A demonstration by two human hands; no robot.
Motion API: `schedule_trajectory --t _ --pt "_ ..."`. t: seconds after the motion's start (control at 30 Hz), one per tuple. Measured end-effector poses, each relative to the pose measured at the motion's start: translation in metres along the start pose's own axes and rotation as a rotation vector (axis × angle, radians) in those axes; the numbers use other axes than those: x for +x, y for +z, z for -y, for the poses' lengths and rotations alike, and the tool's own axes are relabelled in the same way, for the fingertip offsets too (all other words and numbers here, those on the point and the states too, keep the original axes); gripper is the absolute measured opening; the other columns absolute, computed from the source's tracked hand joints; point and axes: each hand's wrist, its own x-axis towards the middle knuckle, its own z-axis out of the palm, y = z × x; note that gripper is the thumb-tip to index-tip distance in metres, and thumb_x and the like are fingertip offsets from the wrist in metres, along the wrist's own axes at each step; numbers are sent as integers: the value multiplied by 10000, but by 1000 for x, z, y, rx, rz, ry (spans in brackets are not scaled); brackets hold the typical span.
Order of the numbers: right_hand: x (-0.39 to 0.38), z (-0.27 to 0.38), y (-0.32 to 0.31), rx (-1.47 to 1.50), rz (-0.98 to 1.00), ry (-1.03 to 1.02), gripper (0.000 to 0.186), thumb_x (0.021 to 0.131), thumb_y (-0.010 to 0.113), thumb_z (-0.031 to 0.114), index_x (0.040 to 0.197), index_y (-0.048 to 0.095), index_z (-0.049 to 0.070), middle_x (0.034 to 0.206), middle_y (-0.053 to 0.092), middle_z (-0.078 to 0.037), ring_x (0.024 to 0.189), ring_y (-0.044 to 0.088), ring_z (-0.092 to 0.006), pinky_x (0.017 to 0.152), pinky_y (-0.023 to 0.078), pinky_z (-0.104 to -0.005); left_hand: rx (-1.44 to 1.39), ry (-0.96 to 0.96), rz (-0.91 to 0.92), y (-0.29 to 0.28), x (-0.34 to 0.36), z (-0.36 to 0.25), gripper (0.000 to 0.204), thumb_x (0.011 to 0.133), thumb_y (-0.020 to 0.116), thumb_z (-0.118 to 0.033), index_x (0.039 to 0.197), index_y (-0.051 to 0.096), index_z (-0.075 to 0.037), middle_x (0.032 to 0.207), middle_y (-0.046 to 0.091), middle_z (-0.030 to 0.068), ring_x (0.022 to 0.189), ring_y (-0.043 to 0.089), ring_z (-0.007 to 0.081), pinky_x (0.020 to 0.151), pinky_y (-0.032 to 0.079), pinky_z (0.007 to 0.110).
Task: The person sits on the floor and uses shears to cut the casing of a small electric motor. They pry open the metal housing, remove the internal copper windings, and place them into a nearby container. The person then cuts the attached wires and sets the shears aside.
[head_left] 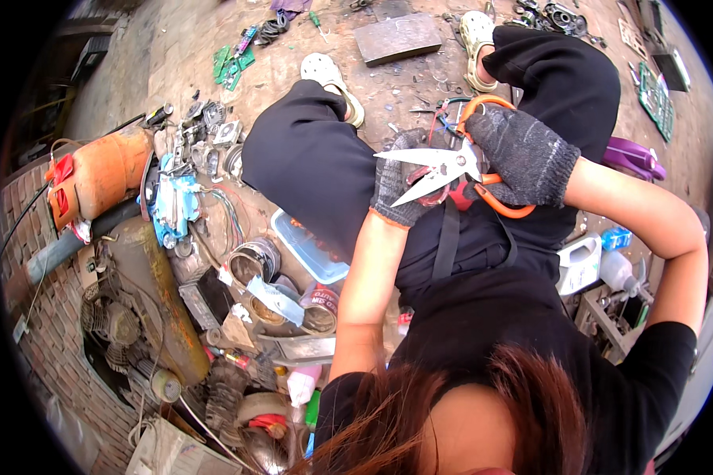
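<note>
Reddish hair (pixel 540 408) hangs closest; elbow (pixel 684 245) bent, right hand (pixel 523 150) grips spread scissors (pixel 461 161), left hand (pixel 390 182) behind, its hold unclear.

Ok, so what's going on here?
A seated person wearing dark gray gloves holds orange-handled scissors in the right hand, blades open and pointing left. The left hand is behind the blades, seemingly holding something reddish, mostly hidden; whether anything is being cut isn't clear. On the floor ahead lie a metal block and green circuit boards, with an orange cylinder off to the left.
</note>
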Motion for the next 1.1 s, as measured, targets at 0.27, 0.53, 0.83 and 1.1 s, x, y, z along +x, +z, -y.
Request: schedule_trajectory --t 0.27,0.53,0.83,1.1 --pt "-5 -4 11 -10 69 72 554 709 626 362 1043 484 -57 898 553 -231 848 552 -363 750 453 -403 427 48 63 -4 -4 14 195 822 445 -111 961 505 11 855 591 140 774 606 237 653 514 311" --pt "0 -2 17 14 234 231 557 712 622 336 1066 444 -55 832 565 -218 773 575 -356 663 465 -406 -1108 -341 23 7 -2 34 273 870 398 -212 955 511 22 913 581 156 824 595 279 593 540 343" --pt "-21 -12 -8 54 -92 21 561 703 655 312 1075 456 -58 987 522 -239 926 525 -367 793 418 -413 -471 -137 61 8 2 8 393 873 364 -278 1062 478 46 991 573 210 870 601 301 714 533 386" --pt "-13 2 -2 -148 -158 -29 573 728 600 405 1092 471 -17 1013 492 -200 981 475 -338 859 374 -416 -129 -65 99 9 0 -2 254 835 448 -165 1003 492 21 885 586 156 769 608 269 606 520 331"
